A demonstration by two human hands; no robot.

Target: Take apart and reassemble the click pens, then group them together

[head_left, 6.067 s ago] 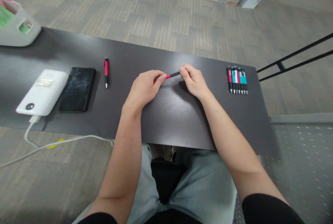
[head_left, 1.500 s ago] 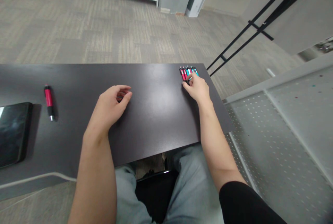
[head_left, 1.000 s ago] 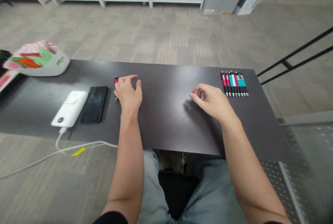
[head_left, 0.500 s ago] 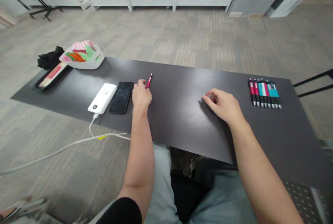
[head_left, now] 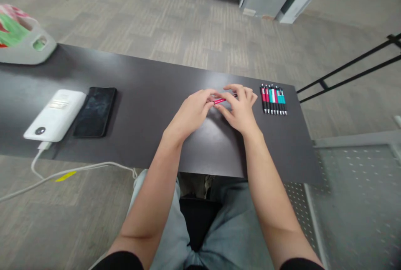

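A red pen point(head_left: 219, 101) is held just above the dark tabletop, lying nearly sideways between my two hands. Fingertips and thumb of my left hand point(head_left: 194, 110) pinch its left end. My right hand point(head_left: 240, 110) has its thumb and fingers curved round the other end, and its fingers hide part of the pen. Close by on the right lies a neat row of pens point(head_left: 273, 100) in red, teal and white with black grips, side by side with their silver tips toward me.
On the left of the table point(head_left: 140, 94) lie a black phone point(head_left: 95, 113) and a white power bank point(head_left: 56, 113) with a white cable point(head_left: 84, 168) hanging off the front edge. A white basket point(head_left: 37, 54) with colourful contents stands at the far left. A black metal frame point(head_left: 347, 69) is beyond the right edge.
My left hand has carried the red pen rightward from beside the phone to my right hand, whose fingers now close on it. The view has swung to the right.
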